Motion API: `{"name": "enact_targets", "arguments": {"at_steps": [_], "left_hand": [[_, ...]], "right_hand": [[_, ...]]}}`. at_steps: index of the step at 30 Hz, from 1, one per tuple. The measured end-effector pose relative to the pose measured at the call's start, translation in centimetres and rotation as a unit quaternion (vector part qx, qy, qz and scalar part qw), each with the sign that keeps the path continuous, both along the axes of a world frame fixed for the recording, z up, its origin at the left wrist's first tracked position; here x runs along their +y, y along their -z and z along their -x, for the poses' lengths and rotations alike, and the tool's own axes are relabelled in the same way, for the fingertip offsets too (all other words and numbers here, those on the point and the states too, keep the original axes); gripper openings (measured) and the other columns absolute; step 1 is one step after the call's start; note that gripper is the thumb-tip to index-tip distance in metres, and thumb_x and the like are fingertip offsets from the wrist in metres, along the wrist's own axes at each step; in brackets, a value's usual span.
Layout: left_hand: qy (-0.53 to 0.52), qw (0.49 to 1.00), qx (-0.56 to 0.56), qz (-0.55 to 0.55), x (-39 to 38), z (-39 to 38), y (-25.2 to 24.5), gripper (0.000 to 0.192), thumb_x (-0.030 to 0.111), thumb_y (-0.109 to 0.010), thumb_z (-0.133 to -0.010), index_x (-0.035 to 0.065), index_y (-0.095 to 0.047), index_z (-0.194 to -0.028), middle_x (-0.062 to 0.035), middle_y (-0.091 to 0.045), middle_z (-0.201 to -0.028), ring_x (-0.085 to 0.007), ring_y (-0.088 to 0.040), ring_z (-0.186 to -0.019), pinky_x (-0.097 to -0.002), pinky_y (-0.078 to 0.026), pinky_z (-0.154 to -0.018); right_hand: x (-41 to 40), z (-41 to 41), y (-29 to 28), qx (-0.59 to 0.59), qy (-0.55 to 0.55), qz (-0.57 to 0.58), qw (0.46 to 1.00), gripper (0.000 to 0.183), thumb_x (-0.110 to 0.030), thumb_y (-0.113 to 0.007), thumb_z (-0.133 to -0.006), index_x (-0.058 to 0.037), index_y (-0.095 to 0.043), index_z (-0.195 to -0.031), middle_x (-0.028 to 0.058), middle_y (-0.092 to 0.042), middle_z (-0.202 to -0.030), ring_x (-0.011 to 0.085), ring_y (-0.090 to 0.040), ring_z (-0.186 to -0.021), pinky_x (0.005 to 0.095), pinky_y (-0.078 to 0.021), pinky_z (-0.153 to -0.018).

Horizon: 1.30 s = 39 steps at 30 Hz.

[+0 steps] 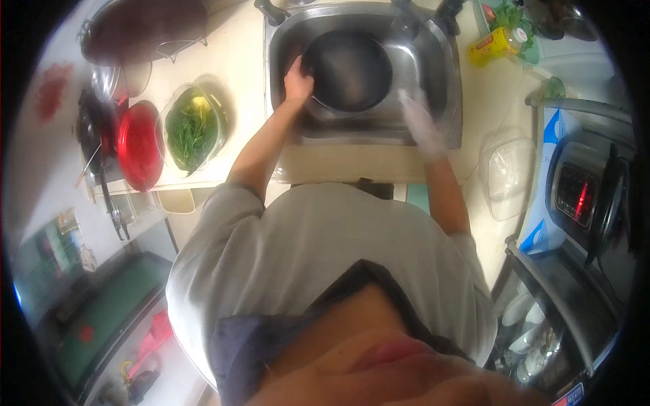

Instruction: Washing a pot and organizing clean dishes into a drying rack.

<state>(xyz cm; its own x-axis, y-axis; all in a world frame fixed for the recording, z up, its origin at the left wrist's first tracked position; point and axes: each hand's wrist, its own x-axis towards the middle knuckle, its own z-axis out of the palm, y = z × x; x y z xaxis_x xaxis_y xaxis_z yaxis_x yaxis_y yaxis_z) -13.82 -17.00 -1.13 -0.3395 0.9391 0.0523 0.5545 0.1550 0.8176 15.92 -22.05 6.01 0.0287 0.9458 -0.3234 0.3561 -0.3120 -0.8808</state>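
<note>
A dark round pan (350, 71) lies in the stainless steel sink (363, 137), below the faucet (406, 23). My left hand (299, 83) grips the pan at its left rim. To the right of the pan, over the sink's front part, is my right hand (422, 122), blurred and pale; whether it wears a glove or holds something cannot be told. It looks apart from the pan.
Left of the sink are a clear container of leafy greens (190, 129) and a red basin (140, 146). On the right stand a yellow bottle (495, 45), a clear plastic lid or tray (510, 178) and a black appliance with a lit red display (576, 193).
</note>
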Motion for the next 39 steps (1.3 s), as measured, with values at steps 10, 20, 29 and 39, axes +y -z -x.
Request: {"name": "enact_targets", "arguments": {"at_steps": [10, 20, 29, 39], "left_hand": [[0.035, 0.997, 0.011, 0.066, 0.7, -5.8, -5.1, 0.045, 0.003, -0.057, -0.071, 0.0052, -0.055, -0.116, -0.0226, -0.065, -0.093, -0.0407, -0.063, -0.09, -0.0454, -0.05, -0.081], [0.129, 0.96, 0.246, 0.016, 1.9, -7.7, -8.3, 0.056, 0.004, -0.06, -0.069, 0.0047, -0.052, -0.125, -0.0247, -0.064, -0.077, -0.0427, -0.063, -0.075, -0.0503, -0.05, -0.072], [0.237, 0.907, 0.349, -0.013, -1.1, -10.8, -13.8, 0.06, 0.003, -0.057, -0.07, -0.0021, -0.048, -0.129, -0.0209, -0.064, -0.078, -0.0359, -0.063, -0.064, -0.0445, -0.052, -0.059], [0.283, 0.737, 0.606, -0.094, -6.4, -13.8, -18.7, 0.064, 0.01, -0.058, -0.069, -0.0023, -0.048, -0.131, -0.0042, -0.055, -0.07, -0.0129, -0.057, -0.05, -0.0275, -0.047, -0.04]], "right_hand": [[11.4, -0.4, 21.8, -0.149, -0.153, 0.213, 0.953, 0.036, -0.029, -0.047, -0.089, 0.0008, -0.065, -0.099, 0.0195, -0.065, -0.105, 0.0336, -0.064, -0.09, 0.0436, -0.049, -0.077], [10.2, 2.7, 23.6, -0.231, -0.225, 0.167, 0.932, 0.03, -0.021, -0.049, -0.088, -0.001, -0.066, -0.103, 0.0185, -0.064, -0.111, 0.0346, -0.061, -0.106, 0.0431, -0.048, -0.086], [11.2, 9.9, 24.8, -0.203, -0.364, 0.026, 0.909, 0.024, -0.013, -0.051, -0.088, -0.0007, -0.067, -0.102, 0.0175, -0.065, -0.109, 0.035, -0.061, -0.104, 0.043, -0.0476, -0.087], [12.1, 14.6, 27.2, -0.17, -0.373, -0.141, 0.901, 0.026, -0.016, -0.051, -0.087, -0.0029, -0.067, -0.103, 0.0168, -0.063, -0.114, 0.036, -0.058, -0.109, 0.0415, -0.0461, -0.09]]}}
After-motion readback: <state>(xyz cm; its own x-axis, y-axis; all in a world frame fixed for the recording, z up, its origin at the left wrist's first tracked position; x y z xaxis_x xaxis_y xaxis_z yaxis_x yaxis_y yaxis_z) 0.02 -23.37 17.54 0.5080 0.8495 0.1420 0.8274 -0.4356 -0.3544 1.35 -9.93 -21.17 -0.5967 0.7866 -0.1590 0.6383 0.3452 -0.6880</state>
